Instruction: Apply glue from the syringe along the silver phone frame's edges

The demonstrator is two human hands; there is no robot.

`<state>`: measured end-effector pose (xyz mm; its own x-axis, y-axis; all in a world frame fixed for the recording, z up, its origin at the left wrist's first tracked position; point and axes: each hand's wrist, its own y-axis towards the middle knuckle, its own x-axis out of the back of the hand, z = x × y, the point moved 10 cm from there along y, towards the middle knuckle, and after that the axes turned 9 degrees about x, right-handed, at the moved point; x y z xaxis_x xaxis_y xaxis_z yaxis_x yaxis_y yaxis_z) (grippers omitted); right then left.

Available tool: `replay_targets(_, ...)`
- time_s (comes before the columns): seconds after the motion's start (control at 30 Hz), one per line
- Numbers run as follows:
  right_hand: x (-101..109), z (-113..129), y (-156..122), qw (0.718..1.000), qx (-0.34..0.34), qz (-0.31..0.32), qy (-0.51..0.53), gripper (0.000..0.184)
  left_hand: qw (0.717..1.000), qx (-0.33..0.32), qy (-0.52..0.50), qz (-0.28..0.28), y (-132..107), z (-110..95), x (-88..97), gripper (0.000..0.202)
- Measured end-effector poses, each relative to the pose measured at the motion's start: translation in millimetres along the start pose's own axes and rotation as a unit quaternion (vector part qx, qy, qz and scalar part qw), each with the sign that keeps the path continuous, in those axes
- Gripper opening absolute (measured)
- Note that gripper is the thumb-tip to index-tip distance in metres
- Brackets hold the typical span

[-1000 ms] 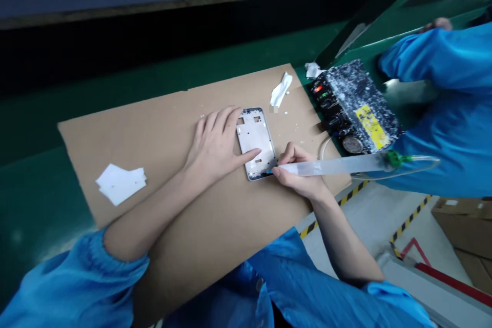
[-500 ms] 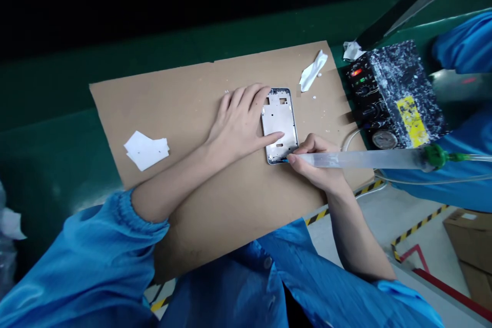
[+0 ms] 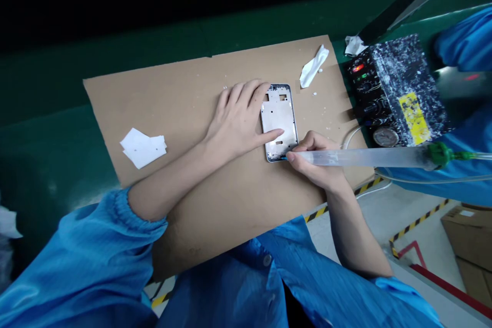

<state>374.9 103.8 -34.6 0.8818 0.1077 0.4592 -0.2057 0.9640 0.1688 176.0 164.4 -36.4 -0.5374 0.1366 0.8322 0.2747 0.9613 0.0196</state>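
Observation:
A silver phone frame [image 3: 280,119] lies on a brown cardboard sheet [image 3: 172,107]. My left hand [image 3: 240,120] rests flat beside it, fingers spread, thumb pressed on the frame's middle. My right hand [image 3: 317,164] is closed round a long clear syringe dispenser [image 3: 365,157], whose blue tip touches the frame's near edge. The syringe ends in a green cap [image 3: 438,155] with a thin tube running off to the right.
A black speckled control box [image 3: 395,95] with lights and a gauge stands at the right. White paper pieces [image 3: 143,147] lie on the cardboard's left, a crumpled tissue [image 3: 314,65] at its far right. Another person's blue sleeve [image 3: 467,43] is at the far right. Green bench [image 3: 46,138] surrounds.
The view shifted, so everything sits more to the right and higher than a second ago. Both hands keep their hold; the syringe tip stays at the frame's near edge.

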Motion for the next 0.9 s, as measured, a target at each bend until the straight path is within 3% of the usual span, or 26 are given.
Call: replay_targets(0.9,3.8,-3.7,-2.4,1.0,0.013,0.002,-0.015,0.039,1.0,0.006,0.01,-0.008,0.7,-1.4,1.4,0.094)
